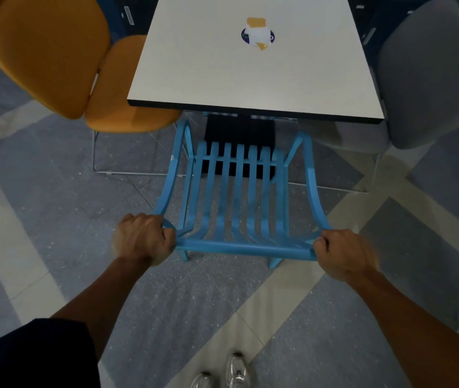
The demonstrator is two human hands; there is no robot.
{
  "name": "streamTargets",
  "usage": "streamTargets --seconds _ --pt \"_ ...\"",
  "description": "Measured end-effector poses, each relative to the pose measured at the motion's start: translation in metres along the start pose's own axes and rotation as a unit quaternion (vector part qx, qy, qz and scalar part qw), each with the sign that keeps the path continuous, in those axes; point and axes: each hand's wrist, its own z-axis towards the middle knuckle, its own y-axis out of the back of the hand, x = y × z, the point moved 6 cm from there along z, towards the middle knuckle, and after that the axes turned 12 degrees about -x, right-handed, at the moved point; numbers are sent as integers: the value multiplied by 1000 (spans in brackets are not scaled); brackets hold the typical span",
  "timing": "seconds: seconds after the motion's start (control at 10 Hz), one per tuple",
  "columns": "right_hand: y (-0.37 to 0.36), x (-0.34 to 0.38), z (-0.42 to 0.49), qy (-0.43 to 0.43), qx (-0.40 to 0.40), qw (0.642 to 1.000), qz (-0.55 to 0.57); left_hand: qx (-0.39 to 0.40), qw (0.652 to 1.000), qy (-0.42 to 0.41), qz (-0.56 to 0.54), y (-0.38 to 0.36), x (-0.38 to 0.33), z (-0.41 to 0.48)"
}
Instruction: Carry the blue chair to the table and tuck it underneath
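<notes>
Silver shoes [224, 373] stand on the patterned floor [166, 303] below two bare forearms, the left hand [143, 238] and right hand [344, 254] each clenched around an end of the blue chair's top rail [243, 249]. From left to right, an orange chair [54, 57] sits against the white table [250, 79], the blue chair [238, 191] has its front end under the table's near edge, and a grey chair [430, 71] flanks the right side. Open floor lies behind the blue chair.

Slatted light-blue wooden chair [239, 197] at white square-topped table [253, 68].
Chair upright, front tucked under table's near edge (back w/ top rail still outside).
</notes>
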Motion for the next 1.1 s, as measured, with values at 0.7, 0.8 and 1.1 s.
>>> streamTargets --seconds 0.7,0.8,1.1 --pt "4 2 -8 23 -25 999 -1 1 999 7 -49 7 -7 -10" --pt "11 5 -10 35 -63 997 33 -14 997 -3 -70 18 -12 -12" --pt "64 48 4 56 -134 976 160 -130 982 -16 -133 95 -38 14"
